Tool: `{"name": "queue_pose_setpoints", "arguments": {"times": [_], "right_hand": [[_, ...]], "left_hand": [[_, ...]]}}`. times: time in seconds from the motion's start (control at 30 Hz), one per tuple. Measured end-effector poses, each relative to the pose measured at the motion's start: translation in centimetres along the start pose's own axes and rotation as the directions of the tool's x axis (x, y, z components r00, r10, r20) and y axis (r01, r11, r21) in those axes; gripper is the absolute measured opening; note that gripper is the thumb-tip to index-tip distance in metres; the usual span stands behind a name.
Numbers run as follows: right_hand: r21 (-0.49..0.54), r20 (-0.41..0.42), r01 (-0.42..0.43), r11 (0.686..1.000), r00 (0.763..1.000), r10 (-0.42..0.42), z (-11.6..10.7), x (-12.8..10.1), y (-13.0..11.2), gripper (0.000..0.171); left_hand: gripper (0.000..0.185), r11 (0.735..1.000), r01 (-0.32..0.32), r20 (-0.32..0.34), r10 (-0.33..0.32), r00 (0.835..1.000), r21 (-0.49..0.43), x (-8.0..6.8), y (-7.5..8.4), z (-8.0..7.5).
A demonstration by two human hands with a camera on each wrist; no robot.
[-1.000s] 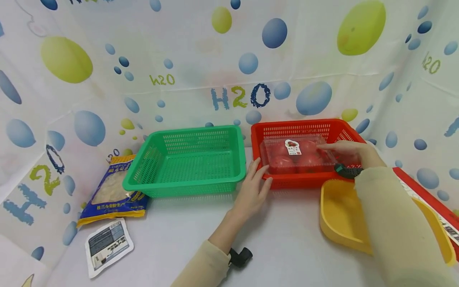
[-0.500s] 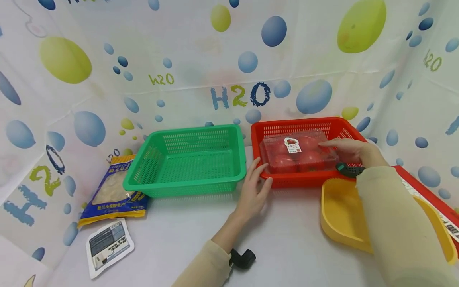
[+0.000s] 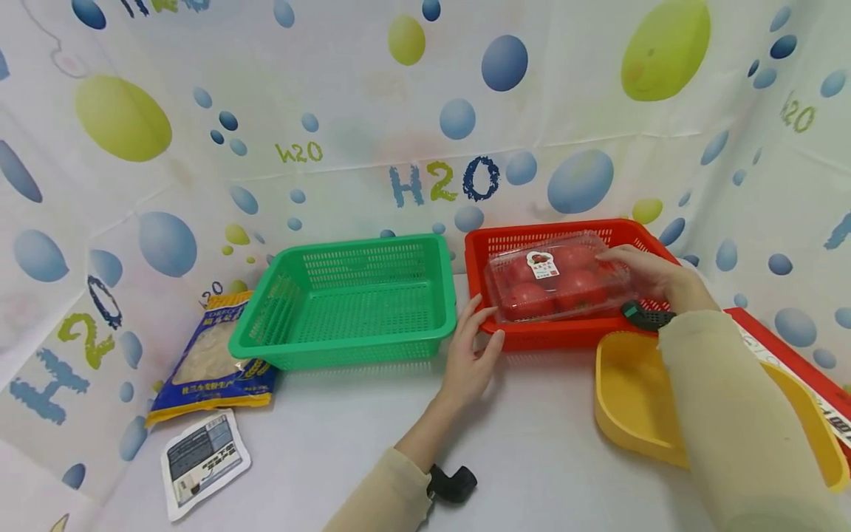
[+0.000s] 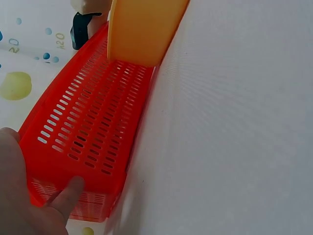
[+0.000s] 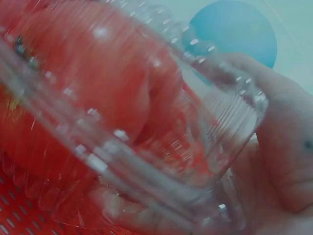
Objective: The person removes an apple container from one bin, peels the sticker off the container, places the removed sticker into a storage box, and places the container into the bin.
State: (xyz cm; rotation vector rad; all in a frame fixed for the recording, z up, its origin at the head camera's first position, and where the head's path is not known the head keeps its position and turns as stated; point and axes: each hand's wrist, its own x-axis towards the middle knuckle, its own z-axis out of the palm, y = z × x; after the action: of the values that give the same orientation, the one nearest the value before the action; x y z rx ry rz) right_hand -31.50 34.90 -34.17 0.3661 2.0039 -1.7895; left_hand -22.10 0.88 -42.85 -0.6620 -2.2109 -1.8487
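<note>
A clear plastic box of tomatoes (image 3: 558,277) with a white label lies tilted in the red basket (image 3: 565,334), its right side raised. My right hand (image 3: 648,275) grips the right end of this box; the right wrist view shows the hand (image 5: 286,132) around the box's clear end, with red tomatoes (image 5: 98,63) inside. At the basket's front left corner rests my left hand (image 3: 468,362), fingers spread and fairly straight along the rim. Its thumb (image 4: 68,196) touches the basket wall in the left wrist view.
Left of the red basket stands a green basket (image 3: 346,347). A blue and yellow bag (image 3: 209,355) and a white packet with a dark label (image 3: 204,462) lie farther left. A yellow container (image 3: 634,399) sits partly under my right sleeve, beside a red and white package (image 3: 798,377).
The tomato box has gone from lying flat to tilted, its right and back parts raised by my right hand. My left hand stays at the basket corner.
</note>
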Motion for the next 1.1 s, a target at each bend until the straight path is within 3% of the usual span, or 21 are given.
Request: {"name": "queue_pose_setpoints", "arguments": {"times": [0.33,0.43,0.67,0.9,1.1], "right_hand": [[-0.057,-0.034,0.065,0.996,0.997,-0.067,0.1,-0.9,-0.5,0.096],[-0.036,-0.045,0.097,0.995,0.994,-0.098,0.1,-1.5,-1.1,0.087],[0.004,-0.066,0.181,0.983,0.981,-0.181,0.7,-3.5,-2.4,0.044],[0.066,-0.077,0.242,0.968,0.968,-0.237,2.4,-5.6,-2.5,0.048],[0.129,-0.097,0.235,0.963,0.970,-0.223,5.5,-8.1,-2.7,0.047]], "left_hand": [[0.052,1.000,0.014,0.003,-0.014,1.000,-0.022,-0.2,-0.3,0.1],[0.054,0.999,0.028,0.010,-0.028,1.000,-0.016,-0.3,0.1,-0.1],[0.064,0.995,0.088,0.053,-0.086,0.995,-0.037,-0.8,1.9,-0.8],[0.063,0.994,0.109,0.127,-0.104,0.986,-0.026,-2.3,4.1,-2.7],[0.056,0.984,0.126,0.158,-0.105,0.982,-0.128,-4.1,5.6,-5.3]]}}
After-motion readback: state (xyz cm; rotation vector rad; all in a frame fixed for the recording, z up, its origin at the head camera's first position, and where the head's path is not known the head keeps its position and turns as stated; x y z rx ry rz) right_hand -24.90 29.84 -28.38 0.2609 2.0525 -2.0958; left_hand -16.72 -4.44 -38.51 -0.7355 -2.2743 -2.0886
